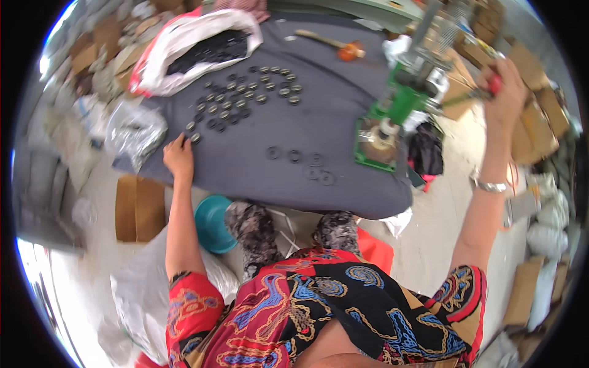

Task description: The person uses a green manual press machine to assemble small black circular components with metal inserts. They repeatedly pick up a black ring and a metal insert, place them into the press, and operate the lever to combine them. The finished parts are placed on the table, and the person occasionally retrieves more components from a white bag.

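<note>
My right hand [504, 92] is raised at the far right, closed round the red knob [494, 84] of a lever. That lever belongs to a green hand press [392, 113] standing on the right end of the table. At the table's left side, my left hand [178, 156] has its fingers drawn together beside a small round black part with a metallic centre [196, 138]. Whether anything is between those fingertips is hidden. Several similar round parts [225, 105] lie spread beyond it. Several flat black rings [294, 156] lie nearer me, left of the press.
A white-and-red sack of black pieces [251, 40] lies at the back left of the grey-covered table [245, 175]. A clear plastic bag [136, 132] sits at the left edge. A hammer-like tool with a wooden handle [319, 39] lies behind. Below are a teal basin [215, 224] and a cardboard box [140, 208].
</note>
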Motion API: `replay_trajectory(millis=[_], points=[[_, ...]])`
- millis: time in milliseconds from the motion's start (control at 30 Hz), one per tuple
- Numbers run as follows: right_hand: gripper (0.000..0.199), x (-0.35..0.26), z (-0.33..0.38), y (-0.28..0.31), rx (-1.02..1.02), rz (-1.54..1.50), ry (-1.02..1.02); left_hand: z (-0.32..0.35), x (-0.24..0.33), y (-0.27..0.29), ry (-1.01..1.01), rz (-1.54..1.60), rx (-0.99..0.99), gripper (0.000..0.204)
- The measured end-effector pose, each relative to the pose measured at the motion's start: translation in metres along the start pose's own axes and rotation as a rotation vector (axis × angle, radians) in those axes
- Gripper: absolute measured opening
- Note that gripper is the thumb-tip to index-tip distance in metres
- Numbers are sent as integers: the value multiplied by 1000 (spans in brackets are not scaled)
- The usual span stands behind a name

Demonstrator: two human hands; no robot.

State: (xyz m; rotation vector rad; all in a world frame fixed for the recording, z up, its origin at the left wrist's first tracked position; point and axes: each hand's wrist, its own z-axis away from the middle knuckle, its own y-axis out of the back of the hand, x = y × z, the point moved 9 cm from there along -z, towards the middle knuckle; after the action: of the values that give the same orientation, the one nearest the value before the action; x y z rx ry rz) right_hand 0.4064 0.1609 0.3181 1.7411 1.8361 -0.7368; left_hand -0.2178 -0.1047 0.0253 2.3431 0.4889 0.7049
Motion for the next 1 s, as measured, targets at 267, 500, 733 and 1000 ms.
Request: replay_trajectory(millis=[267,500,733,1000], points=[[21,11,-15,-9,4,-149,-92,48,316,-23,-342,753,-456,53],[23,7,-11,-11,35,-129,-101,109,438,-70,-487,855,-678,54],[24,5,-11,-12,15,-158,-76,116,458,-76,-517,840,-622,56],[21,-16,30,-12,-36,-107,12,119,462,-99,-493,845,-670,66]])
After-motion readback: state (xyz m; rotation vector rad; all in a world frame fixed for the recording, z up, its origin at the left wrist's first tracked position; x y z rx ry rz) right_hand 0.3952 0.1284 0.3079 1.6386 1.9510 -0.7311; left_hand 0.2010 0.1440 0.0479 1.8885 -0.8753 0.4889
